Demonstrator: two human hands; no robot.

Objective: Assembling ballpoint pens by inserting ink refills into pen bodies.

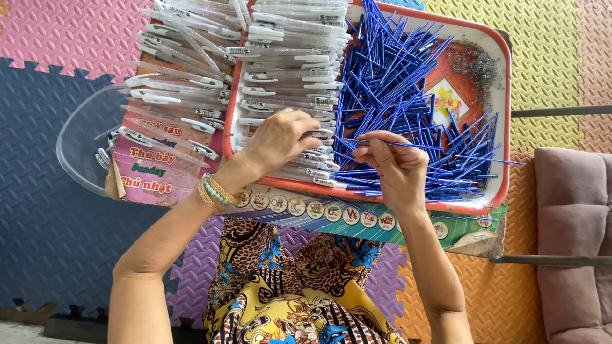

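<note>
Your right hand (395,169) pinches one blue refill (408,145) over the tray (500,191); your left hand (280,137) closes on a clear pen barrel (315,134). The far-left barrel stack (185,70) overhangs; a nudge could spill it.

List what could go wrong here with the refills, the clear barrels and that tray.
1. The right hand pinches one blue refill above the loose blue pile; its thin tip could snag others and flick them over the tray rim.
2. The left hand rests on the stacked clear pen barrels; a push might slide them off.
3. The tray sits on boards on the lap and could tip.
</note>
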